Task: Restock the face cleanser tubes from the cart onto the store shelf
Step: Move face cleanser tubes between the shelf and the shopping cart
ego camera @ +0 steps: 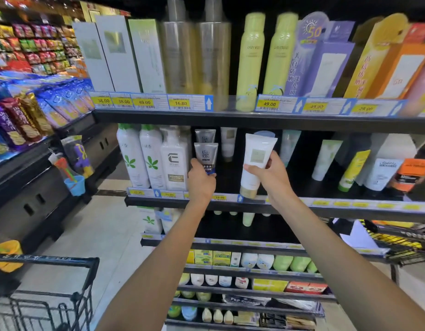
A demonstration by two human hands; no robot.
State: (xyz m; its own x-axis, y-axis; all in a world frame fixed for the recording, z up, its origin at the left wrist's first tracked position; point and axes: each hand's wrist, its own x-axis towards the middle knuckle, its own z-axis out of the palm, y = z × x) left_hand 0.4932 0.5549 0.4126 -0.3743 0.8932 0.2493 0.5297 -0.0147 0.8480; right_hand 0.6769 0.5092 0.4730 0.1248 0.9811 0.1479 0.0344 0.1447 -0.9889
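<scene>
Left hand point(201, 180) grasps a grey tube point(206, 155), right hand point(266, 170) a white tube point(255, 163); either, set cap-down on the shelf point(230, 201), may topple.

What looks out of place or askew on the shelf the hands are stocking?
Right of the hands, a yellow tube and a pale green tube lean sideways instead of standing upright. The left hand holds a grey tube and the right hand a white tube, also tilted.
</scene>
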